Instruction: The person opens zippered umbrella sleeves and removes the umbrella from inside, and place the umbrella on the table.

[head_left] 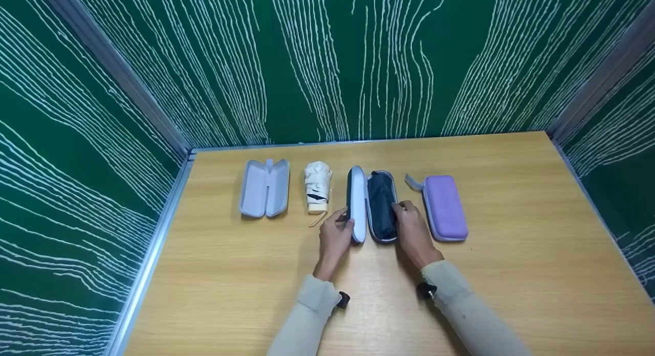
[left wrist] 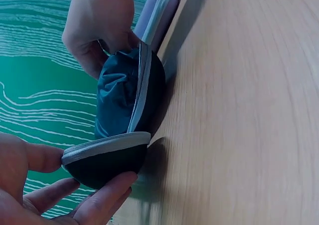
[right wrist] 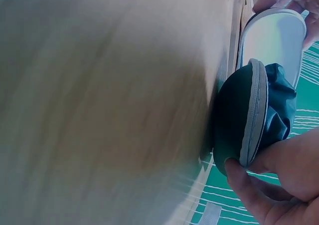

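Observation:
A dark zip case [head_left: 358,205] stands unfolded in the middle of the table, its pale lining showing and its lid raised on the left. A dark folded umbrella [head_left: 381,202] lies in its right half, bulging over the zipper rim in the left wrist view. My left hand [head_left: 335,236] holds the lid, thumb on the zipper edge and fingers against the outside. My right hand [head_left: 412,230] pinches the rim of the half with the umbrella, as the zipper edge [right wrist: 255,105] in the right wrist view shows.
To the left lie a cream folded umbrella [head_left: 318,184] with a wrist strap and an unfolded pale case [head_left: 265,188]. A closed purple case [head_left: 445,207] lies close by my right hand. Green panels with white lines [head_left: 307,64] border the wooden table [head_left: 230,294].

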{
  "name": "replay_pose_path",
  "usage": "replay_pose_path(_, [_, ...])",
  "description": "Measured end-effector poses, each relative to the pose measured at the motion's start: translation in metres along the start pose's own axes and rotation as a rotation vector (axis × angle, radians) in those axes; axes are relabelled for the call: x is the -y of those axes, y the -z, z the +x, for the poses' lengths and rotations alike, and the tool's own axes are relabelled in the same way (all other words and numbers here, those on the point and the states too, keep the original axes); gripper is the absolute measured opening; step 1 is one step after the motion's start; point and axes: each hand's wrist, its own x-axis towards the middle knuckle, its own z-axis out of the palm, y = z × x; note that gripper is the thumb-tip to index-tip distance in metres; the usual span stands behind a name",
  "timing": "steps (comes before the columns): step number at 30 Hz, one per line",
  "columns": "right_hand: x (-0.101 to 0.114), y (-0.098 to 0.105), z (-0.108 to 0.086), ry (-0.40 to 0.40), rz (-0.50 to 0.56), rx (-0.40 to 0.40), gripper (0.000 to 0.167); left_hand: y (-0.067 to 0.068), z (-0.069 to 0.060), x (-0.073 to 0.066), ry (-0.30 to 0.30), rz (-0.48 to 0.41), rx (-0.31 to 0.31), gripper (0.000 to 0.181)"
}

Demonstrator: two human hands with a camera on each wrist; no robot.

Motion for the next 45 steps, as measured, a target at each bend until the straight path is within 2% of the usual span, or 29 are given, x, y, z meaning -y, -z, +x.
replay_pose_path(2, [-0.001,-0.001,0.000,0.008,-0.013,-0.004,0.033,0.000,0.000,0.000,-0.022,0.010,-0.010,0.036])
replay_pose_path(9, [0.002,-0.002,0.001,0.047,-0.070,-0.016,0.039,0.000,-0.002,-0.001,-0.032,0.022,-0.012,0.036])
replay_pose_path(15, [0.015,0.000,0.003,0.099,-0.038,-0.052,0.037,-0.001,-0.002,-0.001,-0.034,0.007,-0.019,0.035])
replay_pose_path(19, [0.024,-0.001,0.003,0.104,-0.038,-0.022,0.039,-0.002,-0.001,0.000,-0.032,-0.005,-0.016,0.035])
replay_pose_path(26, [0.035,-0.003,0.004,0.033,-0.068,0.079,0.054,-0.003,-0.003,0.000,-0.030,-0.011,-0.004,0.036])
replay_pose_path(32, [0.038,-0.003,0.008,-0.076,-0.119,0.178,0.062,-0.003,-0.002,0.000,-0.053,-0.006,-0.014,0.035])
replay_pose_path(35, [0.040,-0.002,0.011,-0.118,-0.114,0.198,0.066,-0.003,-0.003,-0.002,-0.048,-0.015,-0.013,0.035])
replay_pose_path(40, [0.043,-0.003,0.014,-0.139,-0.110,0.199,0.065,-0.003,-0.003,-0.003,-0.035,-0.012,-0.015,0.035])
replay_pose_path(45, [0.044,-0.002,0.020,-0.226,-0.093,0.278,0.067,-0.004,-0.003,-0.002,-0.044,0.004,-0.010,0.035])
